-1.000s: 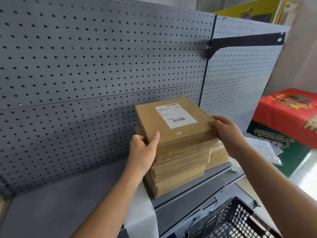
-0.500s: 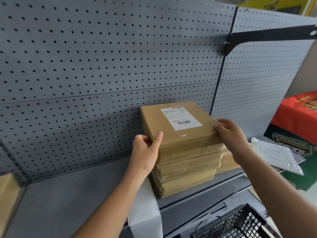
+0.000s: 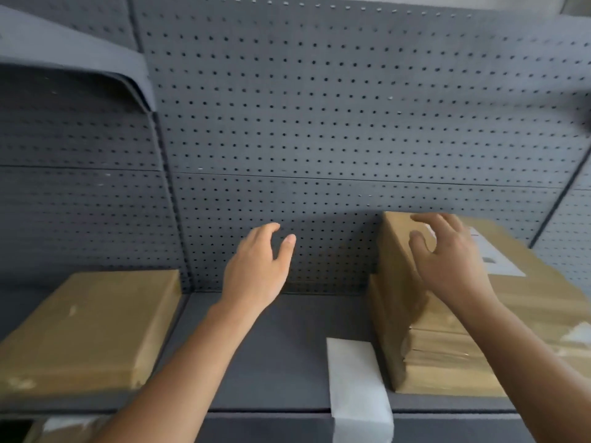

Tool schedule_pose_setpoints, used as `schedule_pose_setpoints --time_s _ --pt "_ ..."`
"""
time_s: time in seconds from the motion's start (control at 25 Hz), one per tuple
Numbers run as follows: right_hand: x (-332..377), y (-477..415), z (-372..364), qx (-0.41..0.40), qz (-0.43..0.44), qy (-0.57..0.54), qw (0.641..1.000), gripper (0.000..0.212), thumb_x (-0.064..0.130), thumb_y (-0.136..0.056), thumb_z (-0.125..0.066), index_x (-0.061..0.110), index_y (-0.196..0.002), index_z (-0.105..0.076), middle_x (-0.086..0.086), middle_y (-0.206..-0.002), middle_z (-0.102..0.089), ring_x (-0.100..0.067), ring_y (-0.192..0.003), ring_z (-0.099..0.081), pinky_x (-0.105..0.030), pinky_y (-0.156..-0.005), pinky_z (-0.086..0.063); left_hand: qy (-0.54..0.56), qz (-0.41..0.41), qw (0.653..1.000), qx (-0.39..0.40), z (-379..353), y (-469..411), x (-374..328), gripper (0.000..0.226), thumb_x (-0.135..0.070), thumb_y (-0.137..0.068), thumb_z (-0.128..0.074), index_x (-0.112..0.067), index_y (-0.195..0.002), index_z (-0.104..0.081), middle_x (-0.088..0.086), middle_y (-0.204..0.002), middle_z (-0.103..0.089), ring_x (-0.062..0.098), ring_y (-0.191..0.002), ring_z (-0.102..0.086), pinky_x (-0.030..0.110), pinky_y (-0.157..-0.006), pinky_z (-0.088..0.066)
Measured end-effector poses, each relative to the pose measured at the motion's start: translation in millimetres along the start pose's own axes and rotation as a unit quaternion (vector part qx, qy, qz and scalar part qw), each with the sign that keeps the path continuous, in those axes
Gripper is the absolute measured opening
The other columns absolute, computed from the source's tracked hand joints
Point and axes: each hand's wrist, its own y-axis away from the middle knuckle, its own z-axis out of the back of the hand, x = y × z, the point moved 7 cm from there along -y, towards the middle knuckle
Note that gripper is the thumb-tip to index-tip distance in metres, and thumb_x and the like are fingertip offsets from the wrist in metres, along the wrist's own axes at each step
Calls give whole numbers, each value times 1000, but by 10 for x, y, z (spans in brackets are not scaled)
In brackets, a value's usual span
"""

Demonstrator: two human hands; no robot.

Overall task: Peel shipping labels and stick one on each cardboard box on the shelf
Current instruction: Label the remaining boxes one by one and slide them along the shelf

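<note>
My left hand hangs in the air in front of the pegboard. Its fingers are loosely curved, the thumb stands apart, and it holds nothing. My right hand is spread wide with the fingers apart, over the far left corner of the top box. It grips nothing. The blur keeps me from telling whether the fingertips touch the cardboard.

That top box carries a white shipping label on its upper face, just right of my right hand. It lies on a stack of cardboard boxes at the right end of the grey shelf, close to the pegboard.

A white paper strip lies just left of the stack's front corner and droops over the shelf's front edge. Well apart, at the left end of the shelf, sits another cardboard box, its top bare brown. Above it the corner of an upper shelf juts out.
</note>
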Motion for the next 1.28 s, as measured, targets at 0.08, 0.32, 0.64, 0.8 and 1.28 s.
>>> schedule_pose_setpoints --time_s 0.08,0.32,0.64,0.8,1.28 --pt "325 -23 -302 28 31 9 999 33 26 -98 -52 19 -130 -60 -5 -132 -55 -27 -127 -46 -41 -100 -42 -45 19 999 -18 319 3 383 54 -55 -103 -37 -23 -146 -48 -6 -150 -51 18 -136 -49 41 -102 -46" --pt "1336 131 -1276 80 134 10 988 34 25 -96 -56 15 -128 -63 -8 -126 -60 -28 -120 -48 -46 -101 -44 -135 109 983 -60 1223 211 1623 52 -52 -103 -39 -20 -142 -54 -2 -145 -57 22 -131 -53 40 -97 -49" --pt "2309 559 -2599 173 196 -18 965 33 23 -95 -59 13 -126 -64 -9 -123 -62 -32 -118 -52 -53 -106 -41 -221 244 944 -22 1831 708 3180 53 -54 -104 -35 -21 -141 -54 2 -141 -58 25 -123 -58 42 -88 -54" --pt "2485 862 -3179 272 127 -75 951 42 32 -99 -51 21 -140 -50 -2 -139 -49 -27 -112 -57 -42 -91 -51 -219 298 929 -13 1894 939 3764 55 -52 -104 -36 -17 -143 -52 6 -141 -57 29 -125 -56 46 -93 -51" --pt "2488 2023 -3989 491 -293 -316 757 56 48 -101 -44 27 -152 -31 2 -143 -52 -19 -117 -55 -33 -96 -43 147 463 870 -86 1632 1352 4387 45 -52 -100 -51 -19 -128 -64 2 -119 -65 29 -117 -59 44 -101 -46"
